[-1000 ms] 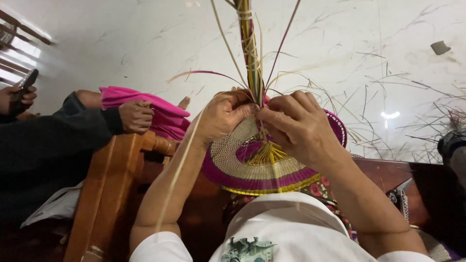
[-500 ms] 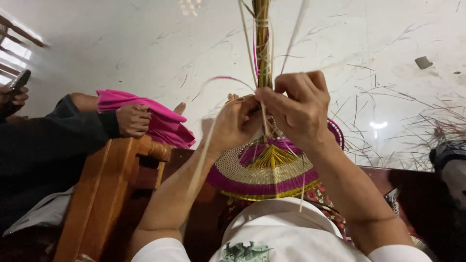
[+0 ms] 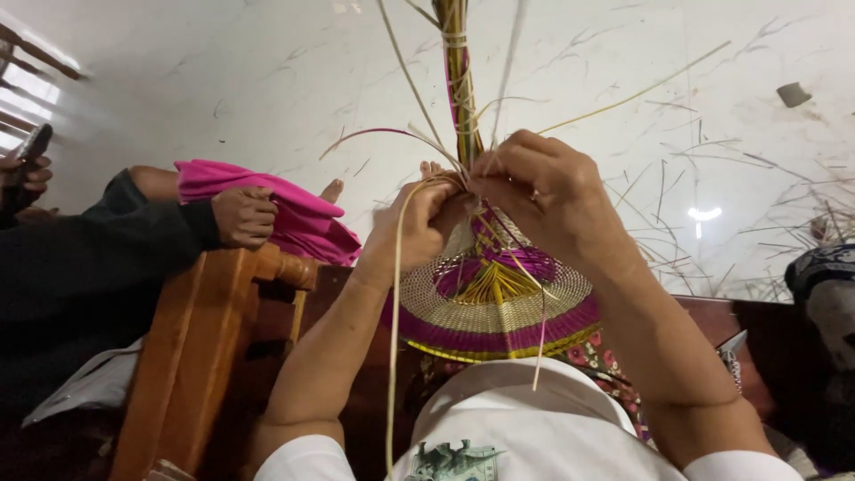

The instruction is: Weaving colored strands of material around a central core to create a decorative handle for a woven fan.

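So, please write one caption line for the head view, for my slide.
Left hand and right hand pinch thin straw strands at the handle of a purple-and-tan woven fan.

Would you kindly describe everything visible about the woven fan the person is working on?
The woven fan is a half-round piece of plaited straw-like strips in bands of natural tan, magenta and yellow, with a yellow rayed centre. Its curved edge faces the wearer and hangs over a flowered cloth. A bound stalk handle rises away from it, with loose strands fanning out. The left hand and right hand pinch strands at the neck where blade meets handle; one long pale strand trails down.
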